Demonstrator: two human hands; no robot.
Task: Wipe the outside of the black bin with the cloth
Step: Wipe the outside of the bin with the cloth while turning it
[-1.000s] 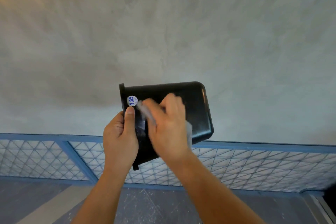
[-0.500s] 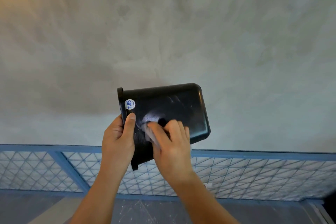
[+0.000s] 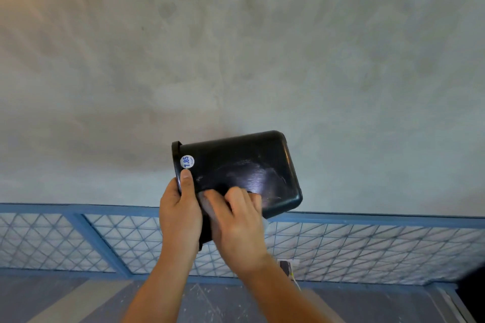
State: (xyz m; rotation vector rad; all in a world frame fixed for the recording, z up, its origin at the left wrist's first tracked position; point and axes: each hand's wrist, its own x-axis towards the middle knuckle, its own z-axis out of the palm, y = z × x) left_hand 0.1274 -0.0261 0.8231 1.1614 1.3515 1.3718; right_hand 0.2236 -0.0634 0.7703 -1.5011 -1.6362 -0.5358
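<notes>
Down it came! My right hand [image 3: 236,220] had dragged the cloth [image 3: 202,198] from up by the sticker [image 3: 187,162] to the low edge of the black bin [image 3: 236,173], fingers [image 3: 223,199] bunched over the cloth. My left hand [image 3: 179,215] gripped the rim, thumb just below the sticker, bin held in the air. Smears above my fingers suggested this side was nearly wiped.
</notes>
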